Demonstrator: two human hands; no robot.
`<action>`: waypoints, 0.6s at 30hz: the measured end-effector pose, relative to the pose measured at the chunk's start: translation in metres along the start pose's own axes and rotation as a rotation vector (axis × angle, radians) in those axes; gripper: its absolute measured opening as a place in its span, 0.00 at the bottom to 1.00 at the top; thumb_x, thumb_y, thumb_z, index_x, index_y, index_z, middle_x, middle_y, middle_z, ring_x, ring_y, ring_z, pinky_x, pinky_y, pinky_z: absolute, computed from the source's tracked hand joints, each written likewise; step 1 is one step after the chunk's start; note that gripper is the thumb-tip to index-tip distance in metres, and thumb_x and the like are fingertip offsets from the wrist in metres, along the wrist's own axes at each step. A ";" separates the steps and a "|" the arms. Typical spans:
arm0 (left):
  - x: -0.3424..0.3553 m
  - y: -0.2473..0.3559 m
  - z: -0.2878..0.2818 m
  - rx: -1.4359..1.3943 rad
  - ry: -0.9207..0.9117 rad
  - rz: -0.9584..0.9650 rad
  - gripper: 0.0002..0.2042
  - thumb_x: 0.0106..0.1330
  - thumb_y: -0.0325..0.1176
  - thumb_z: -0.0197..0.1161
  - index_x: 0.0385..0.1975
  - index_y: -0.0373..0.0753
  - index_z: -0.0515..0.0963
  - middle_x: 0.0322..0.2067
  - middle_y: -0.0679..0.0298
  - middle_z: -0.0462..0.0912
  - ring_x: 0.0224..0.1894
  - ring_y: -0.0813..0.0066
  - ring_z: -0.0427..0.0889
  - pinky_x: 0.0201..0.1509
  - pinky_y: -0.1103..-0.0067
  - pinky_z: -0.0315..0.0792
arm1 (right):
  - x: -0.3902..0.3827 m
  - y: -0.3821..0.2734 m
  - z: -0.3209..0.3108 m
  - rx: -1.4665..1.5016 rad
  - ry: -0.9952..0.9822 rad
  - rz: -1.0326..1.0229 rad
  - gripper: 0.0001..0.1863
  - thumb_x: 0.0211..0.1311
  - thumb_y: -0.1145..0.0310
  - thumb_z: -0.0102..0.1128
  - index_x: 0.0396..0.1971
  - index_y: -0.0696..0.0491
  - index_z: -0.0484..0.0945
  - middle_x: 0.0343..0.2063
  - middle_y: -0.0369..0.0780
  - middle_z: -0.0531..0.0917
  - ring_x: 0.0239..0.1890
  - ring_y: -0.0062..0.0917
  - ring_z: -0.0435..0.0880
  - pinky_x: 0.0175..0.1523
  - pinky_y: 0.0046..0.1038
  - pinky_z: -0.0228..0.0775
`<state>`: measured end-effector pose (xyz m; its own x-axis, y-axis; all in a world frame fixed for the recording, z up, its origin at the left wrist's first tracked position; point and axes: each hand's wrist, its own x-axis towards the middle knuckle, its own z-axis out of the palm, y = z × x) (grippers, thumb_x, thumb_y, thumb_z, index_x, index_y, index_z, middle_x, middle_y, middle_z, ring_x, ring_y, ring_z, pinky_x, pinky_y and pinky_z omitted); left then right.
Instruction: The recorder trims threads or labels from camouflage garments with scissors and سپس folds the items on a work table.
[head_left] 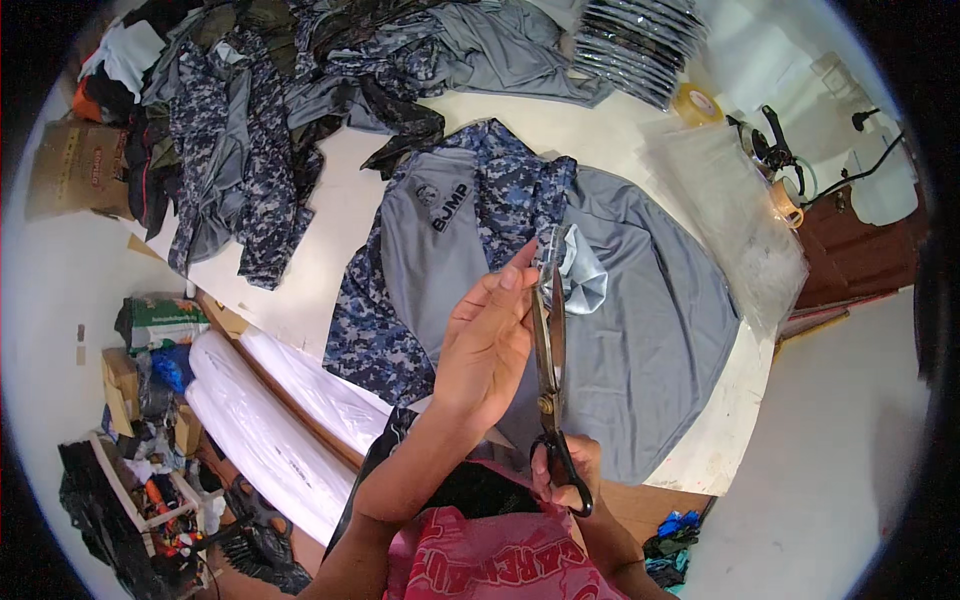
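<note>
A grey shirt (640, 340) with blue digital-camouflage panels and a dark printed chest emblem lies spread before me. My right hand (572, 468) has its fingers through the black handles of long metal scissors (547, 375). The blades point away from me, over the shirt's middle, nearly together. My left hand (490, 345) is raised beside the blades, thumb and fingertips pinched close to their tips. What it pinches looks like the edge of the camouflage strip, partly hidden by the fingers. A pale, shiny fold of cloth (583, 275) stands up just right of the blade tips.
More camouflage and grey garments (240, 150) pile up at the far left of the white table (290, 300). Packed plastic sleeves (640, 45), a tape roll (697, 103) and clear plastic bags (720, 210) lie far right. White wrapped rolls (265, 430) stand left, below the table.
</note>
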<state>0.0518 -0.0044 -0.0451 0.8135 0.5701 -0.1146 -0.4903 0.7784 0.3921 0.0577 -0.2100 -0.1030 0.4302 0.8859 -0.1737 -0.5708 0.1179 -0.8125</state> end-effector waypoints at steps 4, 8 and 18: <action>0.000 -0.004 -0.001 0.069 0.060 0.056 0.11 0.72 0.36 0.54 0.44 0.36 0.78 0.47 0.64 0.80 0.50 0.73 0.77 0.55 0.77 0.72 | 0.001 0.002 0.003 -0.006 0.004 0.003 0.27 0.39 0.54 0.81 0.27 0.58 0.75 0.18 0.31 0.76 0.18 0.13 0.73 0.22 0.15 0.61; 0.001 -0.005 -0.005 0.036 0.056 0.013 0.10 0.72 0.36 0.54 0.41 0.37 0.79 0.48 0.65 0.80 0.51 0.74 0.77 0.55 0.76 0.72 | -0.001 0.001 0.010 0.045 0.043 0.033 0.27 0.39 0.53 0.80 0.26 0.59 0.74 0.17 0.32 0.75 0.18 0.12 0.73 0.22 0.15 0.62; -0.001 -0.009 -0.006 -0.019 0.003 0.011 0.08 0.71 0.32 0.56 0.37 0.37 0.81 0.52 0.64 0.78 0.51 0.74 0.78 0.59 0.76 0.69 | 0.000 0.002 0.009 0.019 0.060 -0.036 0.21 0.46 0.59 0.76 0.20 0.58 0.74 0.15 0.33 0.75 0.13 0.14 0.72 0.18 0.17 0.62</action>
<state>0.0534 -0.0097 -0.0543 0.8074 0.5791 -0.1130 -0.5048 0.7772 0.3756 0.0501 -0.2057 -0.0995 0.4917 0.8523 -0.1784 -0.5669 0.1578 -0.8085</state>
